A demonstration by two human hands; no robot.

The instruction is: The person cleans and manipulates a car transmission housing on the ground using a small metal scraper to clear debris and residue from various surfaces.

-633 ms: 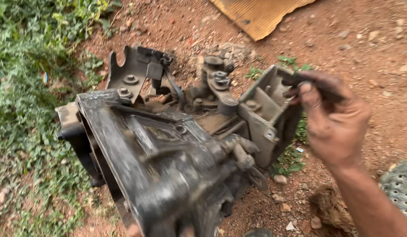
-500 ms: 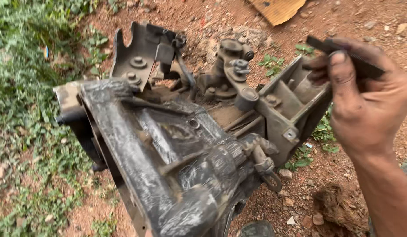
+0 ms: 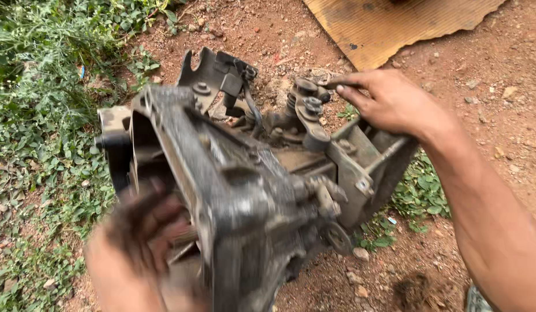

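I am steadying the grimy grey cast-metal gearbox housing point(image 3: 245, 196) lying on the red dirt ground point(image 3: 499, 75), my blurred left hand point(image 3: 141, 248) gripping its near rim while my right hand point(image 3: 395, 104) is pinching a small dark part near the bolted linkage lever point(image 3: 308, 110), and I should be keeping the casing firmly braced.

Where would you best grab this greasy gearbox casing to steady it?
Probably the gearbox casing by its open rim at the near left, where the left hand is: that edge gives fingers a lip. The right hand is at the top linkage.
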